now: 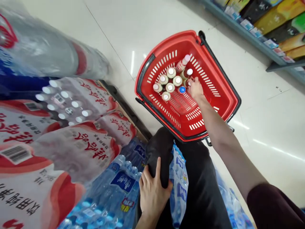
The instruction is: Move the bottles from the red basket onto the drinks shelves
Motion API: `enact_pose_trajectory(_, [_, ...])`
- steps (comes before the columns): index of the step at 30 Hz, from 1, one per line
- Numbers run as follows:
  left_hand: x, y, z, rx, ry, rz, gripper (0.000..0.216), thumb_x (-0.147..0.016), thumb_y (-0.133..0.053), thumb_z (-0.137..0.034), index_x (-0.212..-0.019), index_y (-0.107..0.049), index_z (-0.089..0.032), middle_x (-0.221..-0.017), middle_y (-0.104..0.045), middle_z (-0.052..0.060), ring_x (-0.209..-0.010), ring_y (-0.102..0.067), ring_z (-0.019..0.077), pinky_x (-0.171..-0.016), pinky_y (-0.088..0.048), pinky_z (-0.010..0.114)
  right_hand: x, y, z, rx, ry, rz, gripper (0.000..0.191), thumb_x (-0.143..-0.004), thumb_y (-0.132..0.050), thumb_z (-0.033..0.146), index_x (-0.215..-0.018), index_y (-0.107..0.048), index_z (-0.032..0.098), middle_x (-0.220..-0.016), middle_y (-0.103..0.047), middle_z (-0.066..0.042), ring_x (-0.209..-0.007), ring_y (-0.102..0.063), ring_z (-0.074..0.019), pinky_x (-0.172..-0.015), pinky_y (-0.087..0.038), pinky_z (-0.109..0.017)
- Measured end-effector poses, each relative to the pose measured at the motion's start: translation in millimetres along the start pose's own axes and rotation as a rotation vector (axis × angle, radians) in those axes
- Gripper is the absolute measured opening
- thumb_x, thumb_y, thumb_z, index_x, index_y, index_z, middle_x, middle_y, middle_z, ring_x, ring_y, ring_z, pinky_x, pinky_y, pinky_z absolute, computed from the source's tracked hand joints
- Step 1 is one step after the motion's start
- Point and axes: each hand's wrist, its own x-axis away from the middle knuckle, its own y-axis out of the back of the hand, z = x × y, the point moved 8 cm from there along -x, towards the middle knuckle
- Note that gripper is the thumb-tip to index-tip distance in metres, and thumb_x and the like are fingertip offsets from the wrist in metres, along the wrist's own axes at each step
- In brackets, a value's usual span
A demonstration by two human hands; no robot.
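Note:
A red shopping basket [190, 36] with black handles stands on the floor in front of my knees. Inside it, several bottles with pale caps [177, 80] stand upright in a cluster, along with a pink-capped bottle [181, 64] that leans and a blue-capped container [182, 89]. My right hand [195, 88] reaches down into the basket, its fingers closed round the top of a white-capped bottle [189, 83] at the cluster's right side. My left hand [154, 189] lies on my dark-trousered knee [160, 146], fingers spread, holding nothing.
Shrink-wrapped packs of bottled water [95, 146] are stacked on the left, with blue-labelled packs [124, 181] close by my left leg. Large wrapped bottles [52, 44] stand at upper left. A shelf [252, 33] of drinks runs along the upper right. Pale tiles [114, 22] cover the floor.

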Motion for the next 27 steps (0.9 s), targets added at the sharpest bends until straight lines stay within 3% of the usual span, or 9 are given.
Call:
enact_pose_trajectory(4, [0, -13, -2, 0.008, 0.008, -0.035, 0.099, -0.079, -0.071, -0.039, -0.165, -0.021, -0.029, -0.142, -0.042, 0.016, -0.127, -0.047, 0.0411, -0.110, -0.041, 0.053, 14, -5, 3, 0.025, 0.018, -0.034, 0.035, -0.095, -0.056, 0.018, -0.127, -0.061, 0.006, -0.132, -0.059, -0.025, -0.110, -0.066, -0.0329, -0.093, -0.051, -0.046])
enact_pose_trajectory(8, [-2, -8, -12, -0.004, -0.041, -0.121, 0.092, -0.082, -0.068, -0.038, -0.164, -0.026, -0.028, -0.142, -0.043, 0.018, -0.127, -0.046, 0.0408, -0.110, -0.038, 0.054, 78, 24, 10, 0.021, 0.006, -0.102, 0.040, -0.092, -0.061, 0.033, -0.126, -0.059, 0.012, -0.123, -0.069, -0.022, -0.102, -0.069, -0.0341, -0.089, -0.053, -0.047])
enact_pose_trajectory(13, [7, 5, -24, -0.015, -0.120, -0.233, 0.085, -0.087, -0.063, -0.043, -0.163, -0.028, -0.026, -0.135, -0.050, 0.020, -0.121, -0.050, 0.0401, -0.102, -0.042, 0.053, 217, 100, 31, -0.109, 0.010, -0.236, 0.032, -0.093, -0.056, 0.038, -0.116, -0.064, 0.017, -0.112, -0.074, -0.015, -0.096, -0.070, -0.0296, -0.084, -0.053, -0.039])
enact_pose_trajectory(17, [16, 9, -25, 0.013, -0.145, -0.303, 0.085, -0.086, -0.065, -0.041, -0.162, -0.031, -0.026, -0.136, -0.052, 0.023, -0.120, -0.053, 0.0426, -0.098, -0.044, 0.055, 345, 141, 55, -0.313, 0.056, -0.455, 0.025, -0.092, -0.055, 0.038, -0.102, -0.071, 0.021, -0.106, -0.075, -0.011, -0.094, -0.071, -0.0274, -0.086, -0.054, -0.038])
enact_pose_trajectory(22, [31, 12, -19, 0.239, -0.242, -0.362, 0.079, -0.086, -0.066, -0.031, -0.158, -0.037, -0.016, -0.155, -0.042, 0.025, -0.143, -0.042, 0.0429, -0.112, -0.039, 0.057, 491, 156, 92, -0.523, 0.088, -0.629, 0.021, -0.091, -0.060, 0.043, -0.086, -0.071, 0.026, -0.085, -0.073, -0.006, -0.075, -0.068, -0.0251, -0.074, -0.053, -0.039])
enact_pose_trajectory(25, [58, 12, -18, 0.518, -0.450, -0.296, 0.084, -0.080, -0.066, -0.017, -0.158, -0.035, -0.017, -0.164, -0.036, 0.019, -0.155, -0.027, 0.0366, -0.124, -0.029, 0.055, 563, 159, 109, -0.636, 0.068, -0.740, 0.018, -0.087, -0.066, 0.043, -0.077, -0.068, 0.028, -0.074, -0.069, -0.003, -0.067, -0.064, -0.0238, -0.066, -0.051, -0.038])
enact_pose_trajectory(27, [88, 12, -19, 0.631, -0.626, -0.214, 0.082, -0.074, -0.065, -0.008, -0.152, -0.045, -0.020, -0.159, -0.047, 0.013, -0.152, -0.036, 0.0300, -0.126, -0.031, 0.048, 600, 159, 117, -0.717, 0.048, -0.796, 0.017, -0.084, -0.068, 0.042, -0.074, -0.068, 0.029, -0.067, -0.066, -0.001, -0.059, -0.059, -0.0220, -0.058, -0.047, -0.036])
